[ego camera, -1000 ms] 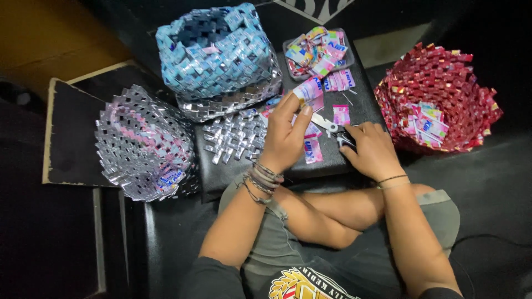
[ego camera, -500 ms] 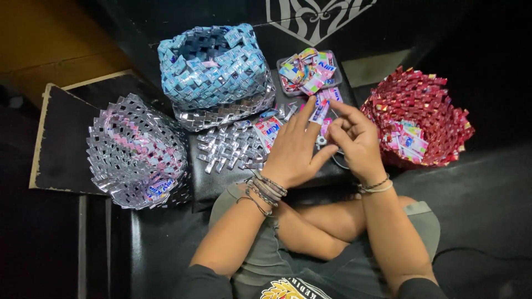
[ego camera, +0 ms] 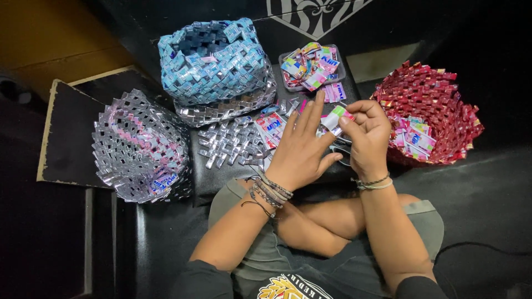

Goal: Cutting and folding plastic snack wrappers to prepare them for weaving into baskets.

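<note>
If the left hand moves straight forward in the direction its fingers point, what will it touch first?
Probably the loose pink wrappers lying just past the left hand, then the clear tray of wrappers; height above them is unclear.

Dim surroundings; overhead light on the centre (foil glints); edges fall dark.

Seated at a low stool [ego camera: 221, 182], a person works with both hands at the frame's centre, the left hand [ego camera: 302, 149] just left of the right hand [ego camera: 367, 135], a folded wrapper strip [ego camera: 336, 118] pinched between them. A woven mat piece [ego camera: 230, 143] lies on the stool left of the hands. Behind it, at upper centre, stands a woven basket [ego camera: 213, 61]; a tray of wrappers [ego camera: 312, 65] sits to its right. A second basket [ego camera: 138, 147] rests at left, and a third basket [ego camera: 429, 111], holding loose wrappers [ego camera: 413, 135], at right.
</note>
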